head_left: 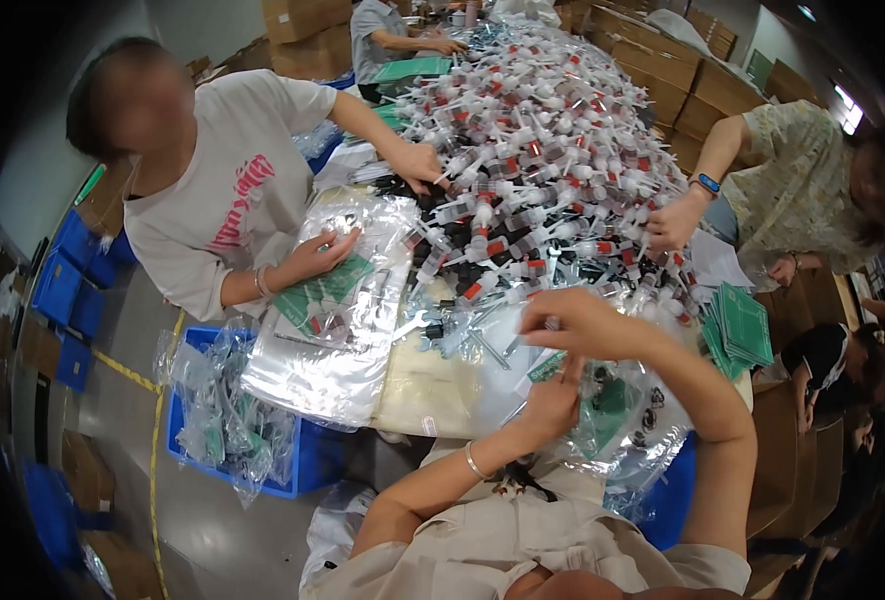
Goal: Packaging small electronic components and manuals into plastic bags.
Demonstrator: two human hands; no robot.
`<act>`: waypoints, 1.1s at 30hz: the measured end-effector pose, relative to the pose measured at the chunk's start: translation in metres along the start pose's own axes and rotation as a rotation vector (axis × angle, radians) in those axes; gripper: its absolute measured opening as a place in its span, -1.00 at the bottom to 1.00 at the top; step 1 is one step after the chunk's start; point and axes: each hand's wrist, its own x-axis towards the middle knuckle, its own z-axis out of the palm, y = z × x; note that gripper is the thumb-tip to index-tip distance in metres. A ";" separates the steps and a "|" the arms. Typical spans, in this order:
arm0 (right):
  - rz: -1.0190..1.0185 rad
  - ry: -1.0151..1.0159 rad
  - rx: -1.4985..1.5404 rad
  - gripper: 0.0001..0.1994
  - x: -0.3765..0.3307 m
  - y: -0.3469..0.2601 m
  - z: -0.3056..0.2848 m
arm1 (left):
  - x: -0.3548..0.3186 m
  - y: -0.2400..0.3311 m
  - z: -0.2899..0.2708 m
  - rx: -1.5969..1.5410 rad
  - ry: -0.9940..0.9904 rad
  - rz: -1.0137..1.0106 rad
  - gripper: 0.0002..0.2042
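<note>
My left hand [553,405] is closed at the edge of a clear plastic bag [608,408] with a green card inside, near the table's front edge. Just above it, my right hand [585,325] has its fingers curled together; whatever they hold, if anything, is hidden. A strip of green card [547,368] shows beside my left fingertips. Left of my hands lie a silver open-ended wrench [418,323] and thin metal rods [493,345]. Beyond them rises a large heap of small clear bottles [538,150] with white nozzle tops and red labels. Small black parts [651,412] lie right of the bag.
A co-worker's hand [318,255] rests over flat clear bags [313,360] at left; another co-worker's hand [675,222] reaches into the heap at right. Green cards [741,325] are stacked at the right edge. A blue bin [308,465] with filled bags stands below the table.
</note>
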 end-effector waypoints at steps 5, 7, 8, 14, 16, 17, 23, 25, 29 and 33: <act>-0.414 0.171 -0.663 -0.86 0.100 0.046 0.112 | 0.008 -0.017 0.013 -0.008 0.156 0.213 -0.57; -0.464 0.151 -0.909 -0.85 0.119 0.050 0.130 | 0.007 -0.022 0.013 0.043 0.430 0.416 -0.64; -0.472 0.146 -0.909 -0.85 0.124 0.056 0.132 | 0.005 -0.029 0.020 0.017 0.355 0.415 -0.65; -0.082 0.060 -0.385 -0.81 0.127 0.078 0.097 | 0.002 -0.015 0.002 0.024 -0.031 0.082 -0.61; -0.117 0.044 -0.334 -0.77 0.123 0.078 0.098 | 0.002 -0.014 0.001 -0.008 -0.011 0.096 -0.59; -0.209 0.097 -0.478 -0.78 0.122 0.077 0.102 | 0.003 -0.013 0.001 -0.009 -0.014 0.059 -0.63; -0.341 0.091 -0.802 -0.85 0.120 0.068 0.122 | 0.000 -0.021 0.014 0.061 0.002 0.169 -0.79; -0.395 0.169 -0.796 -0.84 0.120 0.069 0.118 | 0.002 -0.017 0.009 0.088 -0.070 0.155 -0.82; -0.258 0.211 -0.815 -0.80 0.109 0.062 0.118 | -0.001 -0.025 0.016 0.053 -0.011 0.150 -0.67; -0.223 0.249 -0.869 -0.77 0.103 0.067 0.133 | 0.002 -0.020 0.009 -0.067 0.209 0.283 -0.36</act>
